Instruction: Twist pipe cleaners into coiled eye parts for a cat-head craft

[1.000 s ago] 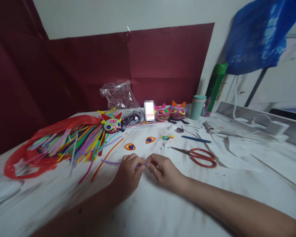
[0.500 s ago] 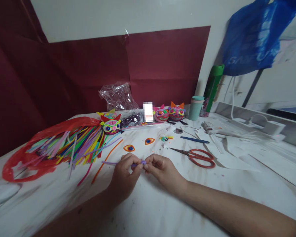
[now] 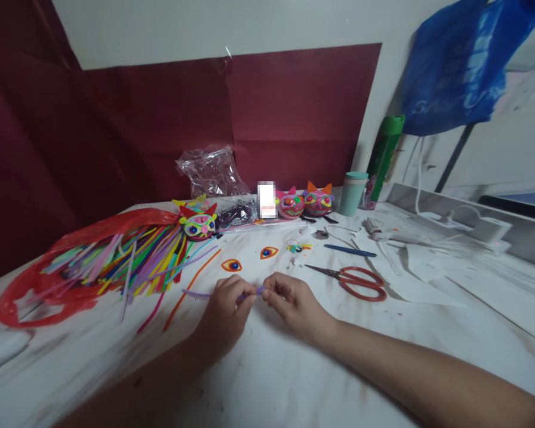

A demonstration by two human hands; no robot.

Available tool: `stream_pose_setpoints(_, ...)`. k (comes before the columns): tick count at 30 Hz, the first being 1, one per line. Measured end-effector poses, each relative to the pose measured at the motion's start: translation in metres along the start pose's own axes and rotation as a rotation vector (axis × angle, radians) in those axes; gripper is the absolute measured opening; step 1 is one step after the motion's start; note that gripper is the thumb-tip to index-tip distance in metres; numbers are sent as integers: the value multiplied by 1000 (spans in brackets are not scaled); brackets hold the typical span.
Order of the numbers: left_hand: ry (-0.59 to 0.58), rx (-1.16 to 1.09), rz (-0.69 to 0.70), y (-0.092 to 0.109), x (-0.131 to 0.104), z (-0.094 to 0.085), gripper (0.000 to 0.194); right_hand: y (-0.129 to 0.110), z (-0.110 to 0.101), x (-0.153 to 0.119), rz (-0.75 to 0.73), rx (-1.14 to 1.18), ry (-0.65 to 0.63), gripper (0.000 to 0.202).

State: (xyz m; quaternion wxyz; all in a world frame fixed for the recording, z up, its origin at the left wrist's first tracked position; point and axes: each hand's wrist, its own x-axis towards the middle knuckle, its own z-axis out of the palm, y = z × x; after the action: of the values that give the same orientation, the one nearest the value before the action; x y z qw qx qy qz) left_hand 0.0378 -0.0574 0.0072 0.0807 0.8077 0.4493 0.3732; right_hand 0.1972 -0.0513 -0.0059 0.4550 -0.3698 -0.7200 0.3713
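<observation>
The left hand (image 3: pixel 226 309) and the right hand (image 3: pixel 294 303) are near each other, low over the white table (image 3: pixel 271 374). Both pinch the purple stick (image 3: pixel 196 294). It is thin and bendy. The left hand has its thumb and fingers shut on it, and one long end pokes out to the left. The right hand grips the other end with its fingertips. A small bit of purple shows between the two hands, but the fingers hide the rest, so I cannot tell its whole shape.

Just past the hands lie two eyes, the left eye (image 3: pixel 232 265) and the right eye (image 3: pixel 268 253). They have orange edges and blue middles, and they do not touch. The orange stick (image 3: pixel 191 289) and the pink stick (image 3: pixel 151 314) lie to the left. Farther left is a big pile of sticks (image 3: pixel 131 264) in lots of colors, with a red bag (image 3: pixel 116 223) around it.

To the right are red scissors (image 3: pixel 363 284), with the tips facing left. A blue pen-like thing (image 3: pixel 350 250) lies just past them. At the far side sit three bright toy heads (image 3: pixel 318 202) with pointy ears, and a green cup (image 3: pixel 352 197) stands to their right.
</observation>
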Motion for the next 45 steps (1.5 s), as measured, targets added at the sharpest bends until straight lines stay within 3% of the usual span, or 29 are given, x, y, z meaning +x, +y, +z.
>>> stream_pose_setpoints(11, -75, 152, 192, -1, -1, 1, 16, 0, -13, 3, -182, -316, -176, 12)
stream_pose_setpoints(14, -63, 109, 181, 0, -1, -1, 14, 3, -12, 5, -75, -156, -200, 11)
stream_pose_setpoints(19, 34, -50, -15, 2, 2, -5, 13, 0, -2, 8, 152, 363, -152, 32)
stream_pose_setpoints(22, 62, -73, -47, 5, 0, -3, 13, -3, 4, 4, 183, 407, -69, 36)
stream_pose_setpoints(27, 73, -35, -54, 6, -4, 3, 13, -3, 7, -3, 131, 246, 17, 30)
stream_pose_setpoints(31, 6, -60, -64, 3, -1, 2, 14, -2, 3, -1, 102, 220, 12, 29)
stream_pose_setpoints(36, -2, -58, -20, 0, 2, -2, 14, -1, -3, 3, 52, 147, -34, 25)
stream_pose_setpoints(45, -49, 76, 128, -4, -2, 0, 15, -5, -13, 3, -125, -325, -153, 13)
